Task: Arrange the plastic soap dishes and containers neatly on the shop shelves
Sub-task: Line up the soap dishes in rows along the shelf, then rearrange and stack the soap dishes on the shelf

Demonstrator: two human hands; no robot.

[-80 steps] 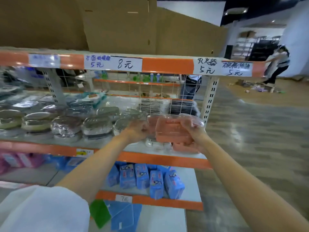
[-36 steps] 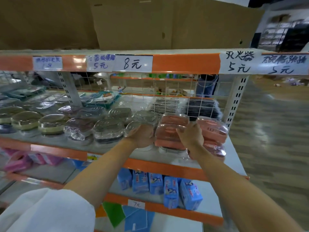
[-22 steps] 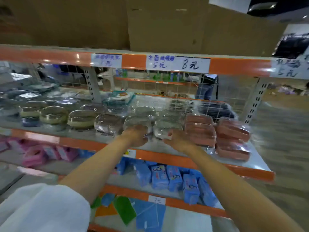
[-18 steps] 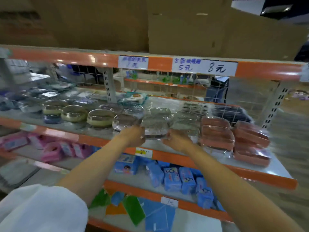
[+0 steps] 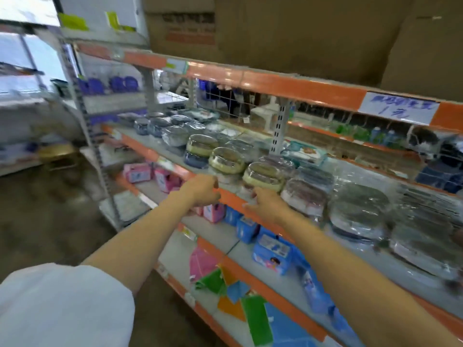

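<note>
A row of plastic-wrapped oval soap dishes runs along the grey middle shelf point(image 5: 333, 249). Cream ones point(image 5: 263, 176) point(image 5: 226, 160) stand near the front, dark grey ones point(image 5: 358, 211) to the right, blue-grey ones point(image 5: 175, 135) farther left. My left hand point(image 5: 203, 190) hovers at the shelf's orange front edge, fingers loosely curled and holding nothing. My right hand point(image 5: 265, 204) reaches just under the nearest cream dish, fingers relaxed; the blur hides whether it touches the dish.
Blue packets point(image 5: 273, 251) and pink packets point(image 5: 164, 180) fill the shelf below. Coloured cloths point(image 5: 233, 286) lie on the lowest shelf. A price label point(image 5: 398, 111) hangs on the upper orange rail under cardboard boxes point(image 5: 288, 33). Open floor point(image 5: 50, 221) lies to the left.
The view has swung left along the shelf, away from the pink dishes. Both hands have let go of the dark wrapped dish and moved left to the cream dishes.
</note>
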